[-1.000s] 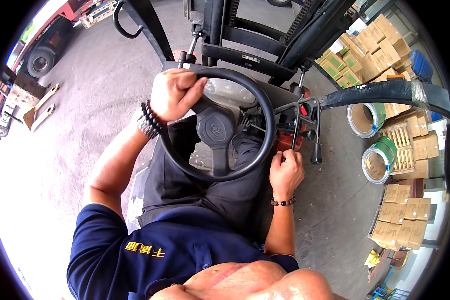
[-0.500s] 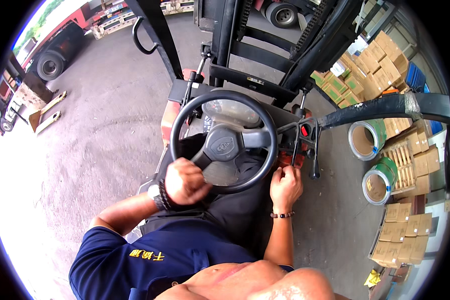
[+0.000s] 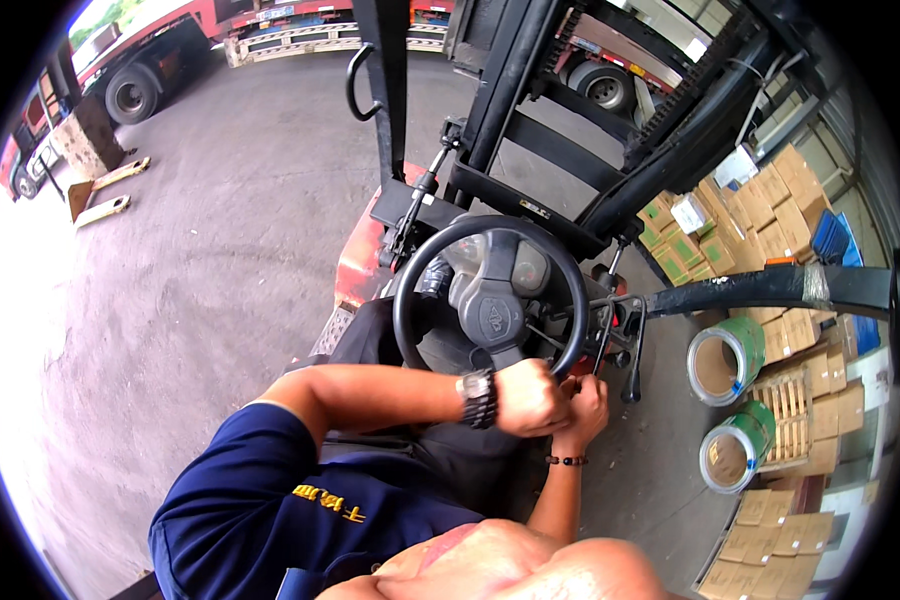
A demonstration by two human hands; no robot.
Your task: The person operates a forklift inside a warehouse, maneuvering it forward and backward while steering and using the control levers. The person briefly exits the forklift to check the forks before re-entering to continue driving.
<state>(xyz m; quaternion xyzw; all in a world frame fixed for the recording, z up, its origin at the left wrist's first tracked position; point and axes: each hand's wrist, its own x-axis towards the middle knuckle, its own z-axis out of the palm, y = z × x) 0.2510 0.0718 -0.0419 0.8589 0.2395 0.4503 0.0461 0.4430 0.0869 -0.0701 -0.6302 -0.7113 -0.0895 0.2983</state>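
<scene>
The black steering wheel [image 3: 402,310] of a forklift is in front of my lap. My left hand [image 3: 530,398] is closed at the wheel's lower right rim, its forearm lying across my body and a dark band on the wrist. Right beside it, partly covered by it, my right hand [image 3: 583,408] is closed around a thin black control lever [image 3: 604,345]. Other levers [image 3: 634,380] stand to the right of that hand. My fingertips are mostly hidden on both hands.
The forklift's mast [image 3: 500,90] rises ahead, and a black overhead-guard post [image 3: 740,290] runs to the right. Stacked cartons [image 3: 775,205], green drums [image 3: 738,455] and a wooden pallet [image 3: 785,415] line the right side. A pallet jack [image 3: 100,205] and red trucks [image 3: 135,92] stand at the left and back.
My left hand has swept from the wheel's lower left to its lower right, and the wheel has turned. My right hand stays by the lever. The surroundings have shifted in view.
</scene>
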